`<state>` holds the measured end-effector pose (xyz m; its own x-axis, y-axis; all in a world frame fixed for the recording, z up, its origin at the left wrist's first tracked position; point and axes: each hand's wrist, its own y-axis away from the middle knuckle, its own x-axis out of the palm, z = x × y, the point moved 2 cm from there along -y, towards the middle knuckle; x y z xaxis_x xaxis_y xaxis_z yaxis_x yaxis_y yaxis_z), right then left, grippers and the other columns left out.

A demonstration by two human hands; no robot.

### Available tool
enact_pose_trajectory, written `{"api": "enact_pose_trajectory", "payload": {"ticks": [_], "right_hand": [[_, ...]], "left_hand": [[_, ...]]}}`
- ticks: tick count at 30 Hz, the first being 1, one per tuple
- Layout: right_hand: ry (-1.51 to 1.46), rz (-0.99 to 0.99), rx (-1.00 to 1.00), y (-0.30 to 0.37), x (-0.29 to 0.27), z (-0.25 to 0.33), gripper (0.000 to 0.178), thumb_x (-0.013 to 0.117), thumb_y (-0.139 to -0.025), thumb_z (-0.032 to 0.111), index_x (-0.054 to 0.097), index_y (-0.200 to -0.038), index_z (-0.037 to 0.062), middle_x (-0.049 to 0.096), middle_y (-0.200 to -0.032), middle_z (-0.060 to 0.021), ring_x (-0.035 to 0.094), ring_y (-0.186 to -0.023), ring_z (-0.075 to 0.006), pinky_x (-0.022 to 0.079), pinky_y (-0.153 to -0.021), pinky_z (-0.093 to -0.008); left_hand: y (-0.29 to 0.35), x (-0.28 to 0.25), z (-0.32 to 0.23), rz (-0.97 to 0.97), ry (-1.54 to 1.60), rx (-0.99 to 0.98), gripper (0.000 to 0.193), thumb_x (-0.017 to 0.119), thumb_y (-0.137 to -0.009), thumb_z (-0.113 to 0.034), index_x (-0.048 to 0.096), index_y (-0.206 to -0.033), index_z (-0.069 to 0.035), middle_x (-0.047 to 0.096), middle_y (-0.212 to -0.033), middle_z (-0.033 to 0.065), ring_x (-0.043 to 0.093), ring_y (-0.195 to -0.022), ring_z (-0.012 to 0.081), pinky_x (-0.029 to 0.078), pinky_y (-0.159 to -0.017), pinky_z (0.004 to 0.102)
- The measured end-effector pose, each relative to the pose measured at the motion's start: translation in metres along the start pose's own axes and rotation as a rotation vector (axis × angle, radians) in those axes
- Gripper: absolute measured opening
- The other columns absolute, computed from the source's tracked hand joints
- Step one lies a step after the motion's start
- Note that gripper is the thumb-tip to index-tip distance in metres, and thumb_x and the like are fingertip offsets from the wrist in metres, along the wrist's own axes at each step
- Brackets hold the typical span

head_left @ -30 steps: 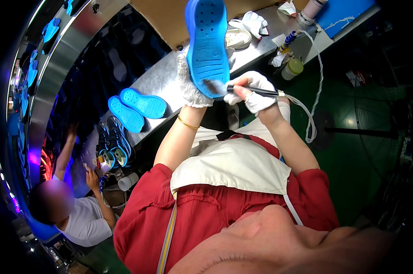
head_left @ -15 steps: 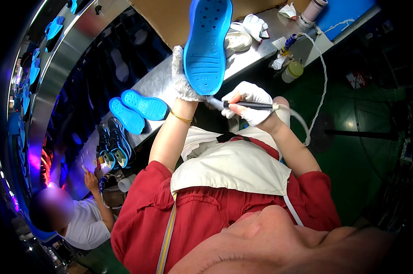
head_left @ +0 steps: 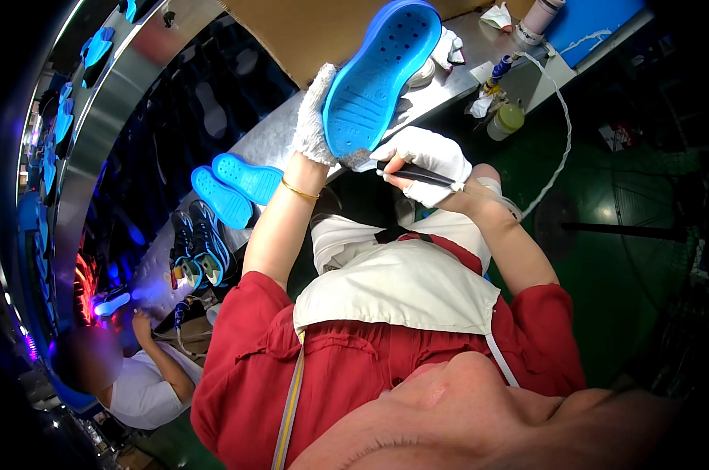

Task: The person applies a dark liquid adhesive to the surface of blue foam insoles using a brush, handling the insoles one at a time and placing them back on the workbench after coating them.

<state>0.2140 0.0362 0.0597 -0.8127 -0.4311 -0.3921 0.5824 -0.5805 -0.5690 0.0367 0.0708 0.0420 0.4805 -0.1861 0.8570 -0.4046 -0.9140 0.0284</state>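
A light-blue shoe sole (head_left: 368,98) is tilted up in front of me, its ribbed, holed inner face toward me. My left hand (head_left: 314,125), in a white knit glove, is closed on its left edge near the heel. My right hand (head_left: 426,159), in a white glove with some fingertips bare, grips a brush (head_left: 423,175) by its black handle. The brush's greyish tip touches or nearly touches the rim of the heel. A pale tube runs from the handle's rear end. Two more blue soles (head_left: 223,197) lie on the metal bench, left of my left forearm.
The metal bench (head_left: 272,129) runs diagonally, with cardboard (head_left: 288,35) behind it. Dark shoes (head_left: 206,244) stand at left; white gloves (head_left: 449,48) lie beyond the sole. A yellow-lidded jar (head_left: 508,118) and pink bottle (head_left: 539,19) are at right. A co-worker (head_left: 147,388) sits lower left.
The sole has tilted, its toe swinging right. The brush tip has come from beside the heel up to its edge. At left, the co-worker's hand has drawn back and a sole shows beyond it.
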Motion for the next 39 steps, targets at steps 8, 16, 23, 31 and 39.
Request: {"api": "enact_pose_trajectory", "payload": {"ticks": [8, 16, 23, 31, 39], "right_hand": [[-0.671, 0.052, 0.363, -0.001, -0.025, -0.004, 0.016, 0.067, -0.073, -0.009, 0.059, -0.081, 0.0024, 0.065, -0.096, -0.0129, 0.063, -0.086, -0.0189, 0.052, -0.079, -0.0311], [-0.098, 0.188, 0.203, -0.017, -0.025, -0.022, 0.015, 0.071, -0.07, -0.002, 0.061, -0.08, 0.0044, 0.067, -0.09, -0.0073, 0.064, -0.082, -0.0184, 0.052, -0.076, -0.0286], [-0.386, 0.183, 0.413, -0.019, -0.053, -0.028, 0.011, 0.069, -0.072, -0.005, 0.062, -0.077, 0.0018, 0.067, -0.09, -0.0075, 0.063, -0.081, -0.0152, 0.053, -0.075, -0.0285], [-0.528, 0.07, 0.553, -0.016, -0.077, -0.019, 0.013, 0.07, -0.073, -0.006, 0.063, -0.081, 0.0018, 0.068, -0.09, -0.0092, 0.064, -0.081, -0.0138, 0.053, -0.071, -0.0258], [-0.222, -0.302, 0.651, -0.027, -0.119, -0.034, 0.013, 0.071, -0.08, 0.009, 0.067, -0.09, 0.0015, 0.067, -0.08, -0.0051, 0.062, -0.07, -0.0093, 0.05, -0.067, -0.0222]], "left_hand": [[-0.011, -0.005, -0.006, -0.014, -0.034, -0.077, 0.073, 0.04, -0.092, -0.053, 0.037, -0.136, 0.005, 0.05, -0.127, 0.0284, 0.055, -0.112, 0.04, 0.047, -0.096, 0.0482], [-0.025, -0.012, -0.007, -0.22, -0.339, -0.147, 0.05, 0.059, -0.09, -0.035, 0.052, -0.124, 0.001, 0.062, -0.109, 0.0167, 0.065, -0.091, 0.023, 0.057, -0.075, 0.0334], [-0.039, -0.026, 0.002, -0.082, -0.59, -0.048, 0.052, 0.061, -0.09, -0.029, 0.046, -0.132, -0.002, 0.056, -0.123, 0.0128, 0.059, -0.107, 0.0199, 0.049, -0.092, 0.0313], [-0.02, 0.011, 0.012, -0.101, -0.434, -0.166, 0.054, 0.057, -0.092, -0.033, 0.042, -0.135, -0.003, 0.054, -0.126, 0.0142, 0.059, -0.106, 0.0212, 0.051, -0.091, 0.0333], [0.005, 0.031, 0.021, 0.064, -0.005, -0.22, 0.075, 0.047, -0.089, -0.058, 0.032, -0.141, -0.005, 0.052, -0.124, 0.025, 0.061, -0.097, 0.0439, 0.053, -0.081, 0.056]]}}
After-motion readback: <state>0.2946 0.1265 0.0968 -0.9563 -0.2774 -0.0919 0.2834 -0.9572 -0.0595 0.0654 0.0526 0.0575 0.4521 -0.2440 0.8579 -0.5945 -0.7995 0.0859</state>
